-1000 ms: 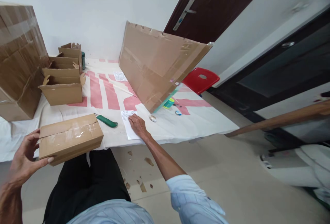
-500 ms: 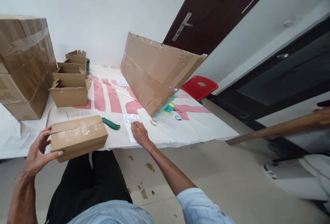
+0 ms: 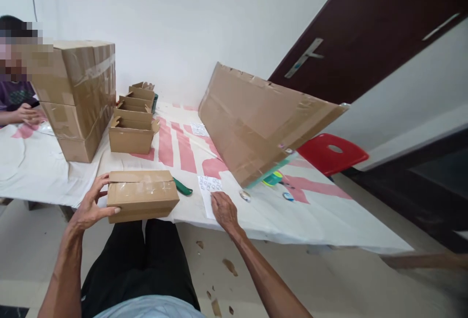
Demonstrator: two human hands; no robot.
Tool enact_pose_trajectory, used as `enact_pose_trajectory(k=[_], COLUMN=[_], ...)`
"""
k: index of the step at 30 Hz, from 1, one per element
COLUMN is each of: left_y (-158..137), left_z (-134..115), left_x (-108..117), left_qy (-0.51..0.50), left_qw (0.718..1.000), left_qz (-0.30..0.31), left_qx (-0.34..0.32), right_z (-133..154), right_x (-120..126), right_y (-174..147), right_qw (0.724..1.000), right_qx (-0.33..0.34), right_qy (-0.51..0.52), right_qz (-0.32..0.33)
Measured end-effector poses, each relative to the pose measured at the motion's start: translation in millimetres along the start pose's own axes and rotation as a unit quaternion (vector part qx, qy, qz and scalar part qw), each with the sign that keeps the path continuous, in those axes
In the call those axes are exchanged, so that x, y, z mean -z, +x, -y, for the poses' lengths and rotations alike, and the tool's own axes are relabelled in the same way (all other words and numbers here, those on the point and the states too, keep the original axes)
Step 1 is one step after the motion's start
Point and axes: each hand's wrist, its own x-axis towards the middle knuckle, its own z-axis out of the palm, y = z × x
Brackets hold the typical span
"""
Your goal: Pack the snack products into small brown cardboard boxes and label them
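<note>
My left hand (image 3: 94, 204) grips the left end of a closed, taped cardboard box (image 3: 146, 192) at the table's front edge, thumb on the near side and fingers behind. My right hand (image 3: 224, 210) rests on a white sheet of small printed marks (image 3: 207, 200), its fingers bent together near the sheet's right side. Whatever those fingertips pinch, if anything, is hidden. Between the box and the sheet lies a green-handled tool (image 3: 183, 188), partly behind the box.
Open cardboard boxes (image 3: 130, 140) stand in a row behind, beside stacked taped cartons (image 3: 78, 118). A large cardboard panel (image 3: 259, 123) leans at the right, near a tape roll (image 3: 273, 178) and a red chair (image 3: 331, 154). Another person (image 3: 16, 96) sits at far left.
My view has swung left, bringing another person into sight. My left hand stays on the box; my right hand remains at the printed sheet, its fingers a little lower on it.
</note>
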Motion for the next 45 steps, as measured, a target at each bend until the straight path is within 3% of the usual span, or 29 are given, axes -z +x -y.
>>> enact_pose_trajectory(k=[7,15,20,25,28,32,35,38,41,45], left_y=[-3,-2,-6,-10,-11,-13,-14,-15,-17,-17], left_z=[-5,-13,-18,-15,-13,-12,-13,-14,-15,-15], left_x=[-1,-7,-11,-13,-14,-15,-15,-16,-17,-19], left_qy=[-0.018,-0.035,-0.053,-0.048,-0.048,-0.054,-0.055,-0.051,-0.049,-0.051], left_qw=[1.0,0.999,0.999,0.999,0.999,0.999,0.998,0.999,0.999,0.999], left_qz=[0.017,-0.004,-0.003,-0.004,-0.003,0.0,0.0,0.003,0.002,0.003], left_qx=[-0.002,0.005,-0.003,0.003,0.009,0.004,0.005,0.013,0.018,0.014], right_z=[28,83,100,108,111,129,165,206,232,242], right_x=[5,-12,-33,-36,-19,30,74,105,116,116], right_y=[10,49,59,61,70,93,107,115,120,127], right_qw=[1.0,0.994,0.99,0.992,0.995,0.991,0.952,0.922,0.909,0.906], right_qx=[0.016,0.076,0.062,0.032,0.012,0.005,0.053,0.123,0.174,0.209], right_qy=[0.019,0.019,-0.008,0.007,0.039,0.116,0.289,0.331,0.324,0.306], right_qz=[-0.017,0.082,0.13,0.124,0.096,0.065,0.089,0.158,0.195,0.207])
